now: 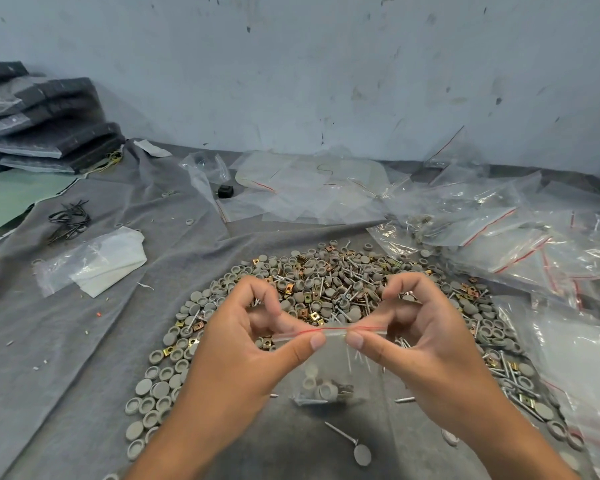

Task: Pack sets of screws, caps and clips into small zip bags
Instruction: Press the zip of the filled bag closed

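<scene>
1. Zip bag (pixel 329 368): in the head view we see it held up over the near middle of the worktop (pixel 125 327), hanging from its red-lined top strip, with caps, screws and a clip sitting in its bottom.
2. Left hand (pixel 253 341) pinches the strip's left part, thumb on the near side, fingers curled behind.
3. Right hand (pixel 416 337) pinches the right part the same way; the two thumb tips almost meet at the strip's middle.
4. Behind and around the hands we see the loose pile of grey caps, screws and brass clips (pixel 326 282), spread in an arc on the grey cloth.
5. One loose screw (pixel 343 436) lies near the worktop's near edge, below the bag.
6. Filled bags (pixel 520 244) heap along the right edge; empty bags (pixel 309 188) lie toward the far edge.
7. Dark foam stacks (pixel 49 123) sit at the far left corner.
</scene>
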`<state>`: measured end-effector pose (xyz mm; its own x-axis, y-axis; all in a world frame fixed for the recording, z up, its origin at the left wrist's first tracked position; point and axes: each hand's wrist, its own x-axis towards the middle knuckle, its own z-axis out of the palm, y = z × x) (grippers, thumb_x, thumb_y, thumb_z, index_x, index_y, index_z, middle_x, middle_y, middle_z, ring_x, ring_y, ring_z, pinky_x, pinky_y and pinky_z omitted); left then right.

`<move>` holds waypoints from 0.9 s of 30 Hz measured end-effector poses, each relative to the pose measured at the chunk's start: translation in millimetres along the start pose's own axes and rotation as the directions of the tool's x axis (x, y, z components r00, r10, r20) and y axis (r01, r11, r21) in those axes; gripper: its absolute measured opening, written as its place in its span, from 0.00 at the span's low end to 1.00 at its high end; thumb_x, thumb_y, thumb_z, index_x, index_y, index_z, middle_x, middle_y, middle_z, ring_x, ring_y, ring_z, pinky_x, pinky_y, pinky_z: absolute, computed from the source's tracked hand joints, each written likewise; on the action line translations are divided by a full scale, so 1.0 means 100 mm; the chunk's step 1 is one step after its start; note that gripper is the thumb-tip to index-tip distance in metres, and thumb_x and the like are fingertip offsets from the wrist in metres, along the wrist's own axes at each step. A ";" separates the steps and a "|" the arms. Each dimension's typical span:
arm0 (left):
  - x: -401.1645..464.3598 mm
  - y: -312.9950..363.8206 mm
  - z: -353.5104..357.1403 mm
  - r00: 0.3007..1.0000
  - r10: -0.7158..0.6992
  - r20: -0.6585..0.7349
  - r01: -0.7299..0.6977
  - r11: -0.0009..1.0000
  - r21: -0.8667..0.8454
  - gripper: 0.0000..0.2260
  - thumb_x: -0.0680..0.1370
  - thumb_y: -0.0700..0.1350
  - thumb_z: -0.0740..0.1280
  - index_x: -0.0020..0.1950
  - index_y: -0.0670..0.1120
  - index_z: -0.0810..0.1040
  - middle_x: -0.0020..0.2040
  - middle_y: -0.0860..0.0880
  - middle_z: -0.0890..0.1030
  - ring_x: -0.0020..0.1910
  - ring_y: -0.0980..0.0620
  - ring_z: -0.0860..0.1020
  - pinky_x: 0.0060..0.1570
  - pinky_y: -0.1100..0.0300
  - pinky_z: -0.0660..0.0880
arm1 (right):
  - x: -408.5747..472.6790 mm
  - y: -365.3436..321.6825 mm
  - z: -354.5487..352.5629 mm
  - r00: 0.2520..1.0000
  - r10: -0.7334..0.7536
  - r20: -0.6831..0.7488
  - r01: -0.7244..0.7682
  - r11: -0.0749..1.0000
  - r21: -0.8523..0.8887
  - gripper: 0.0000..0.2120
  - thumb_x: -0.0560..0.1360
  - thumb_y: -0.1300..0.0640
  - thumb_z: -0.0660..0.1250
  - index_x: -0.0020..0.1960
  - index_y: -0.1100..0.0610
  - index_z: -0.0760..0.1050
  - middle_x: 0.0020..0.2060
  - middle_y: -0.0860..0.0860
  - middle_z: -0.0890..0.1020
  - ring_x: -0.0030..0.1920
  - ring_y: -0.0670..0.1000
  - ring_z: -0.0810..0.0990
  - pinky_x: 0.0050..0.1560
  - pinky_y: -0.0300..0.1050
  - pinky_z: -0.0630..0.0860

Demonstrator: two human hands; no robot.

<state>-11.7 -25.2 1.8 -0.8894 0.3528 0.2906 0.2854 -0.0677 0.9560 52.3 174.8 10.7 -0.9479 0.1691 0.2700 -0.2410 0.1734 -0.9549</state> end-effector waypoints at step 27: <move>0.00 -0.03 0.00 0.995 0.077 0.060 -0.081 0.993 0.085 0.16 0.71 0.53 0.76 0.41 0.60 0.68 0.45 0.46 0.85 0.42 0.52 0.80 0.45 0.60 0.75 | -0.03 -0.05 -0.02 0.998 0.001 0.068 0.005 0.996 -0.092 0.22 0.66 0.44 0.80 0.55 0.39 0.74 0.49 0.48 0.87 0.50 0.50 0.85 0.43 0.43 0.82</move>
<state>-12.5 -24.5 -0.9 -0.8421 0.4016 0.3599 0.3864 -0.0163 0.9222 56.9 175.8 14.8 -0.9601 0.1031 0.2600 -0.2258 0.2628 -0.9381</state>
